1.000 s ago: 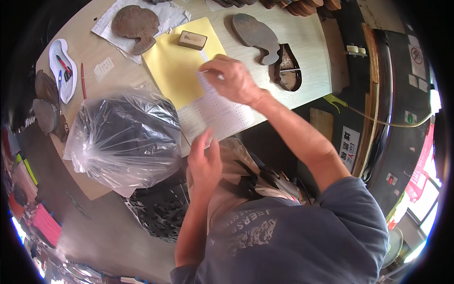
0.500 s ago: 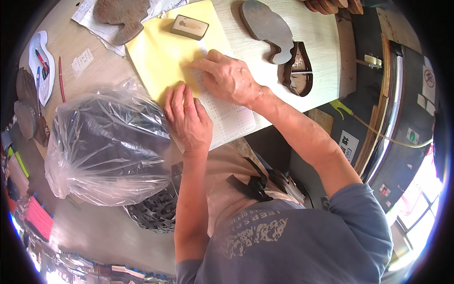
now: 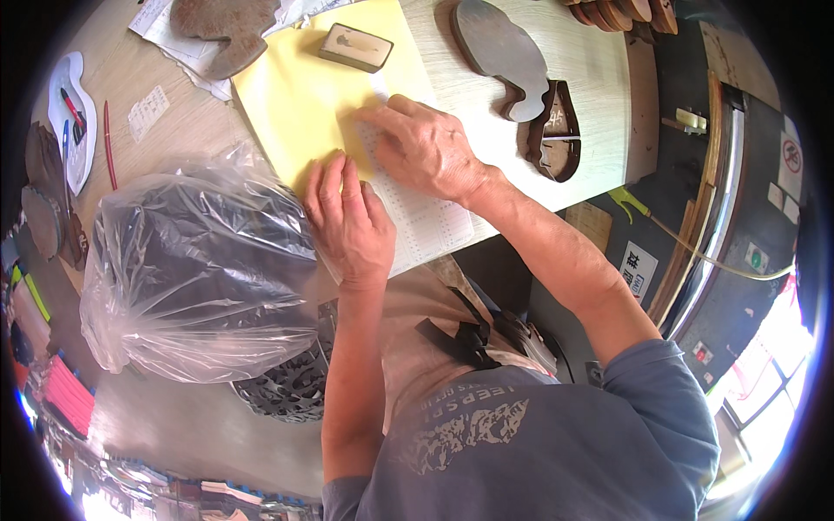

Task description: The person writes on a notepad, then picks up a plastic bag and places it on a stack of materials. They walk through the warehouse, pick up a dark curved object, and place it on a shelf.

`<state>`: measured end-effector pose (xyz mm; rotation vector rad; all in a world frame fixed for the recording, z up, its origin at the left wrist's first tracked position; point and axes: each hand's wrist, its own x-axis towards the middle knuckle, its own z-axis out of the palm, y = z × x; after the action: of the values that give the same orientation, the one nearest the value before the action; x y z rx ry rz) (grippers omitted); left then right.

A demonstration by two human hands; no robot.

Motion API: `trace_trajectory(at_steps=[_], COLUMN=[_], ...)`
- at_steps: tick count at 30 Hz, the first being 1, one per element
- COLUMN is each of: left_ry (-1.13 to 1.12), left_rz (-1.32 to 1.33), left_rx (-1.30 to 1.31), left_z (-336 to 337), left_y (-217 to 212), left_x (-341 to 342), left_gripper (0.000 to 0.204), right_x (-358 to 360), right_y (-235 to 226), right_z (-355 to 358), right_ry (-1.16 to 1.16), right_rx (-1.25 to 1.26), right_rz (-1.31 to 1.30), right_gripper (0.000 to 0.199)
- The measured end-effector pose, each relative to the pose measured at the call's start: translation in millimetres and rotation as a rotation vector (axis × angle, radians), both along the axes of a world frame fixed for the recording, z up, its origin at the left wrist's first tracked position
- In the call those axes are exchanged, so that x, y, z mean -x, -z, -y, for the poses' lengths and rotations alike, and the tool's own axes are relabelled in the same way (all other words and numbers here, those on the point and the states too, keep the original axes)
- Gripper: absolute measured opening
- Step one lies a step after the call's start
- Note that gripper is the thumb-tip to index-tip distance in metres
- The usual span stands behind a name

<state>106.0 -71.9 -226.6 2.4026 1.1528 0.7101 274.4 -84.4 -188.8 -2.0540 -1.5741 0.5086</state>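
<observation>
Left hand (image 3: 352, 224): flat, fingers close together, on the yellow rectangular paper sheet (image 3: 300, 100) at eleven o'clock.
Right hand (image 3: 427, 152): fingers bent, index outstretched over the sheet; cannot tell whether it grips anything.
Clear plastic bag (image 3: 204, 273), nine o'clock: bunched at one corner, contents unclear.
White curved tray (image 3: 81, 169), ten o'clock: red-and-black pen (image 3: 71, 104) inside.

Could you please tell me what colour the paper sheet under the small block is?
The paper sheet is yellow; it shows best in the head view.
</observation>
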Motion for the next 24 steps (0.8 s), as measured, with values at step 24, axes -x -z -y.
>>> trace_trajectory(at_steps=[24], left_ry=[-0.002], left_rz=[-0.030], left_rx=[0.000], left_z=[-0.7], left_y=[-3.4], left_x=[-0.6], left_gripper=[0.044], right_x=[-14.8], right_y=[4.5], right_z=[-8.1], right_ry=[-0.161], right_rx=[-0.045], right_rz=[0.108], right_gripper=[0.020])
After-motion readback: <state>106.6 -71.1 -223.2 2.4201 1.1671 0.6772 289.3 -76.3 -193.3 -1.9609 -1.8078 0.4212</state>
